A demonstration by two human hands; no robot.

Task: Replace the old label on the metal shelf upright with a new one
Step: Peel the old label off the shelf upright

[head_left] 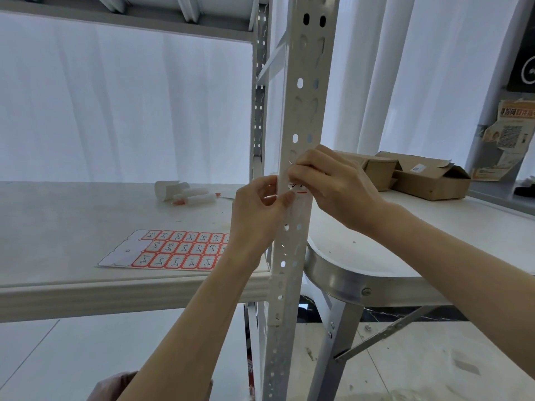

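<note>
A white perforated metal upright (301, 117) runs top to bottom through the middle of the view. A small red-bordered label (299, 189) sits on its front face at hand height. My right hand (333, 186) has its fingertips curled onto the label's upper edge and hides most of it. My left hand (259, 214) is at the upright's left edge, thumb and fingertips pinching at the label's left side. A sheet of red-bordered labels (176, 250) with handwritten marks lies flat on the shelf board to the left.
The white shelf board (86, 215) carries a paper roll and marker pens (188, 193) at the back. A round folding table (434, 227) on the right holds open cardboard boxes (422, 175). A rear upright (259, 96) stands behind. Tiled floor lies below.
</note>
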